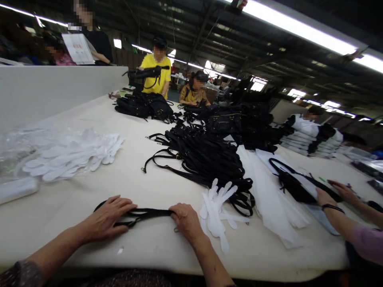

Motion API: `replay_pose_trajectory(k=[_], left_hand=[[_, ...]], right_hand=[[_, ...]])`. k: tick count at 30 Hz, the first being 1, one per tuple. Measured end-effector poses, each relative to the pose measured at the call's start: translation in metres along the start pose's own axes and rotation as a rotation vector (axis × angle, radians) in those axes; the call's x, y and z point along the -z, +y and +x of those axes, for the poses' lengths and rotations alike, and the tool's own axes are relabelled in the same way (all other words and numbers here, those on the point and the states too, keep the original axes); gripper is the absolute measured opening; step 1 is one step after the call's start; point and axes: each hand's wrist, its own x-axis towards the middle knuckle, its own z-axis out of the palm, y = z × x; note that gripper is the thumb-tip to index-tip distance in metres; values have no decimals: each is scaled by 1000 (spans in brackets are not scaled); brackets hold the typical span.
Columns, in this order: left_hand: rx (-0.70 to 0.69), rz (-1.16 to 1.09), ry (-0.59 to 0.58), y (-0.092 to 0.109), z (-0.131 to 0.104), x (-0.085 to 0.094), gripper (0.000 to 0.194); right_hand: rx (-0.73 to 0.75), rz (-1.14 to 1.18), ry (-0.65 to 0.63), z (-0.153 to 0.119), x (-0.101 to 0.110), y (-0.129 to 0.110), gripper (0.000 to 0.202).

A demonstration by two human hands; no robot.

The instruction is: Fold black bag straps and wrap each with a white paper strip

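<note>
A folded black strap (151,213) lies lengthwise on the pale table in front of me. My left hand (112,217) rests flat over its left part, fingers stretched out. At the other end, my right hand (187,221) curls its fingers around the strap; a small metal ring (176,229) shows beneath that hand. Just right of it is a loose heap of white strips (216,215) with notched ends. Beyond lies a big pile of black straps (203,155) with metal clips.
White cut pieces (74,155) and clear plastic lie at left beside a grey partition (60,85). Black bags (146,105) are heaped farther back. White sheets (266,195) lie at right, near a co-worker's hands (329,199) at a black bag. Other people stand or sit behind.
</note>
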Motion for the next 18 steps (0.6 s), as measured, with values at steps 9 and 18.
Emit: replay_pose_trajectory(k=[9,18], left_hand=[[184,-38,116,-14,-38,-38,25],[114,23,144,38,0,-49,59]], right_hand=[[22,83,15,-4,16,38,17],[28,114,-8,1,26,35,15]])
